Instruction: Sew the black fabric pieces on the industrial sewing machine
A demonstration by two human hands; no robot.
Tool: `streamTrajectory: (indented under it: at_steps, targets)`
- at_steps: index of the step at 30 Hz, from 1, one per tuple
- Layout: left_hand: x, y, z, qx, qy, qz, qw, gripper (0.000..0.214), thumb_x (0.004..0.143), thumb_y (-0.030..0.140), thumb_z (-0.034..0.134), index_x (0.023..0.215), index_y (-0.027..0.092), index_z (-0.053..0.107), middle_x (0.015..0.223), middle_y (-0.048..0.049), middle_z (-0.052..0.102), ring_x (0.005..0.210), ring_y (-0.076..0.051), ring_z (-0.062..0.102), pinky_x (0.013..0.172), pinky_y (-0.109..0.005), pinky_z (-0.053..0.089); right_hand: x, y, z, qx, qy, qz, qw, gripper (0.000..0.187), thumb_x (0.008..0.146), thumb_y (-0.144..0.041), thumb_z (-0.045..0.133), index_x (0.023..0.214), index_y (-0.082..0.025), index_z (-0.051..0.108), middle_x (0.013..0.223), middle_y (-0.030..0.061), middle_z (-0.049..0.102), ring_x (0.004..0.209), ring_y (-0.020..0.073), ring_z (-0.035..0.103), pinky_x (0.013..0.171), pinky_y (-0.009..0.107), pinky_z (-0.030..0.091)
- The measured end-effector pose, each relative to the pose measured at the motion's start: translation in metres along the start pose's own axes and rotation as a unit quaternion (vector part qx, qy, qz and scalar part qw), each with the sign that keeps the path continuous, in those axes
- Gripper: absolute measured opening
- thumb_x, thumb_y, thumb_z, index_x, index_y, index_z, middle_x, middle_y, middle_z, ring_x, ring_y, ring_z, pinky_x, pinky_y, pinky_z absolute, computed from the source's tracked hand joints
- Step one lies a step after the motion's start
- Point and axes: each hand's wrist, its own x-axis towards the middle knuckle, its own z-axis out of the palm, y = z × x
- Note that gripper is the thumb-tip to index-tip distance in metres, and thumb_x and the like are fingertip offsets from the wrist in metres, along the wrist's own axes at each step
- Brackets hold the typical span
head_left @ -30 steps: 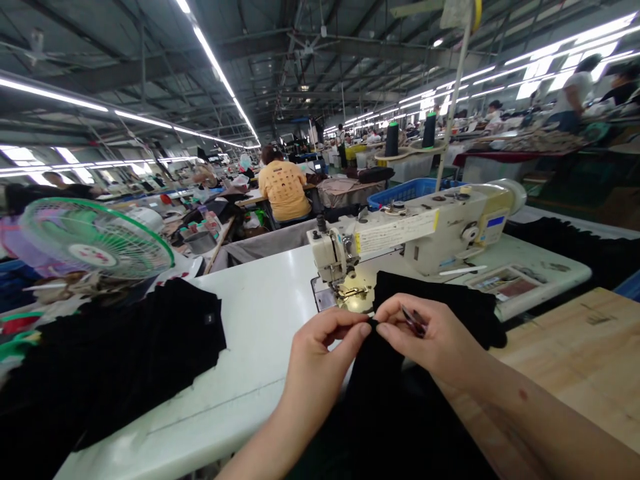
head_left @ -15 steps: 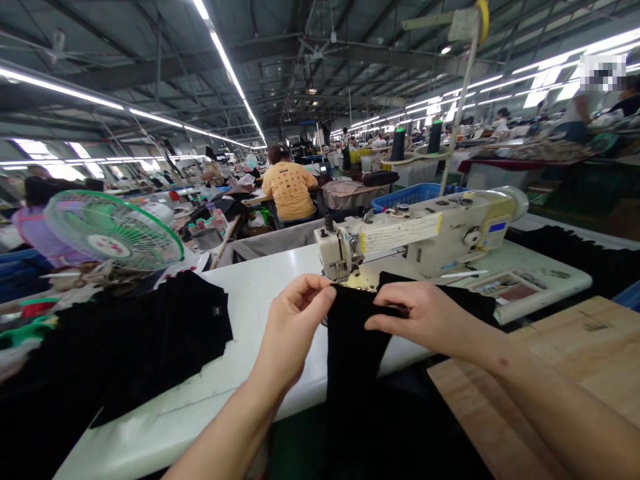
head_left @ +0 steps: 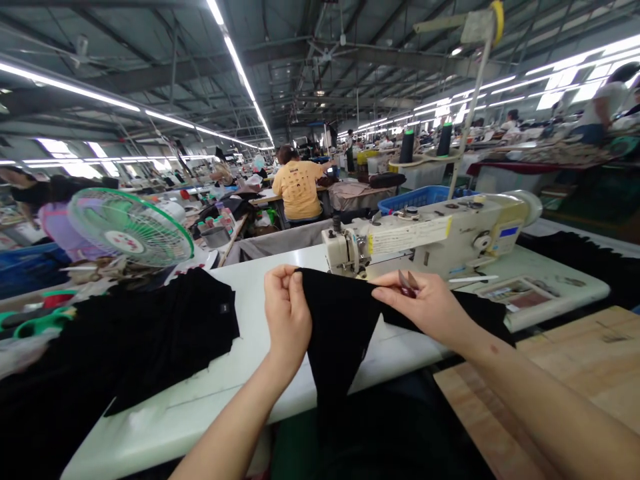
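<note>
My left hand (head_left: 289,313) pinches the upper left corner of a piece of black fabric (head_left: 336,320) between thumb and fingers. The fabric hangs down over the table's front edge. My right hand (head_left: 420,300) grips its top edge further right, and a pair of thread snips (head_left: 407,283) is tucked in the same hand with the blades pointing up. Just behind the cloth stands a sewing machine (head_left: 415,233); its needle area is mostly hidden by the fabric and my right hand.
A pile of black garment pieces (head_left: 175,327) covers the table's left. Behind it is a green fan (head_left: 130,227). A small tray (head_left: 523,293) and a white pen-like stick (head_left: 473,279) lie right, above a wooden board (head_left: 565,373). A person in yellow (head_left: 299,187) sits ahead.
My left hand has moved left with its corner, and the fabric is now spread wider between both hands. The snips in my right hand show more clearly. The view has shifted slightly.
</note>
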Motion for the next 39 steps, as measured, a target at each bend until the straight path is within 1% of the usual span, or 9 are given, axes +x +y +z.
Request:
streamTrajectory:
  at_steps: [5, 9, 14, 17, 21, 25, 29, 34, 39]
  targets:
    - [-0.01, -0.002, -0.011, -0.094, -0.009, -0.075, 0.993, 0.015, 0.091, 0.034, 0.057, 0.094, 0.02, 0.056, 0.081, 0.0007, 0.059, 0.076, -0.014, 0.059, 0.072, -0.025, 0.047, 0.002, 0.005, 0.007, 0.024, 0.045, 0.016, 0.999, 0.034, 0.081, -0.037, 0.071, 0.11, -0.021, 0.073, 0.084, 0.0027, 0.074, 0.072, 0.0176, 0.065, 0.071, 0.031, 0.051]
    - [-0.015, -0.006, -0.023, -0.092, -0.026, -0.085, 0.992, 0.017, 0.091, 0.037, 0.059, 0.097, 0.02, 0.058, 0.081, 0.0, 0.063, 0.076, -0.015, 0.062, 0.072, -0.026, 0.049, 0.008, 0.004, 0.004, 0.017, 0.038, 0.026, 0.999, 0.015, 0.079, -0.033, 0.071, 0.085, -0.019, 0.073, 0.08, 0.002, 0.074, 0.073, 0.0171, 0.066, 0.069, 0.028, 0.05]
    - [0.0, 0.016, -0.039, 0.089, -0.069, 0.108, 0.988, 0.023, 0.089, 0.029, 0.063, 0.112, 0.023, 0.065, 0.117, -0.0078, 0.07, 0.109, -0.024, 0.063, 0.099, -0.04, 0.046, 0.011, -0.003, 0.0, -0.107, 0.029, -0.066, 0.992, 0.01, 0.087, -0.03, 0.066, 0.082, -0.021, 0.069, 0.075, -0.0007, 0.071, 0.068, 0.0147, 0.063, 0.066, 0.026, 0.046]
    - [0.012, 0.039, -0.036, 0.164, -0.178, 0.235, 0.941, 0.027, 0.088, 0.025, 0.063, 0.114, 0.026, 0.068, 0.121, -0.0069, 0.07, 0.118, -0.028, 0.06, 0.103, -0.046, 0.042, 0.009, -0.011, 0.001, -0.181, -0.023, -0.187, 0.965, 0.011, 0.093, -0.027, 0.059, 0.089, -0.022, 0.068, 0.084, 0.001, 0.073, 0.074, 0.0153, 0.065, 0.071, 0.026, 0.046]
    - [0.025, 0.052, -0.017, 0.135, -0.377, 0.182, 0.898, 0.017, 0.089, 0.022, 0.055, 0.092, 0.023, 0.072, 0.093, -0.0052, 0.075, 0.09, -0.023, 0.067, 0.084, -0.037, 0.051, 0.007, -0.018, 0.003, -0.211, -0.039, -0.257, 0.942, 0.012, 0.097, -0.027, 0.054, 0.096, -0.022, 0.065, 0.088, 0.0033, 0.073, 0.075, 0.0161, 0.068, 0.069, 0.026, 0.047]
    - [0.033, 0.051, -0.005, 0.069, -0.436, 0.073, 0.894, 0.014, 0.083, 0.021, 0.057, 0.083, 0.022, 0.071, 0.083, -0.0009, 0.073, 0.079, -0.018, 0.065, 0.077, -0.029, 0.051, 0.005, -0.017, 0.0, -0.184, -0.038, -0.214, 0.959, 0.01, 0.094, -0.031, 0.059, 0.1, -0.024, 0.062, 0.089, 0.0034, 0.074, 0.078, 0.0179, 0.07, 0.069, 0.027, 0.05]
    - [0.032, 0.057, -0.005, 0.039, -0.442, 0.058, 0.894, 0.014, 0.083, 0.024, 0.056, 0.077, 0.021, 0.068, 0.076, 0.0007, 0.071, 0.072, -0.016, 0.062, 0.073, -0.027, 0.049, 0.004, -0.012, 0.001, -0.13, -0.034, -0.14, 0.981, 0.017, 0.089, -0.034, 0.064, 0.103, -0.024, 0.061, 0.085, 0.001, 0.072, 0.069, 0.0152, 0.065, 0.064, 0.026, 0.047]
    - [0.033, 0.059, -0.007, 0.096, -0.314, 0.166, 0.93, 0.013, 0.09, 0.024, 0.052, 0.083, 0.02, 0.062, 0.082, -0.001, 0.066, 0.08, -0.017, 0.061, 0.075, -0.028, 0.046, 0.002, 0.011, 0.014, -0.02, -0.11, 0.002, 0.994, 0.023, 0.085, -0.04, 0.068, 0.08, -0.019, 0.061, 0.069, -0.0041, 0.059, 0.064, 0.0122, 0.052, 0.058, 0.024, 0.038]
    - [0.052, 0.028, 0.002, 0.164, -0.236, 0.184, 0.94, 0.013, 0.093, 0.026, 0.049, 0.087, 0.02, 0.059, 0.09, -0.0031, 0.065, 0.091, -0.019, 0.06, 0.083, -0.03, 0.045, -0.031, 0.045, 0.037, 0.094, -0.199, 0.154, 0.963, 0.021, 0.084, -0.034, 0.066, 0.074, -0.017, 0.06, 0.068, -0.0032, 0.062, 0.066, 0.0136, 0.055, 0.061, 0.024, 0.039]
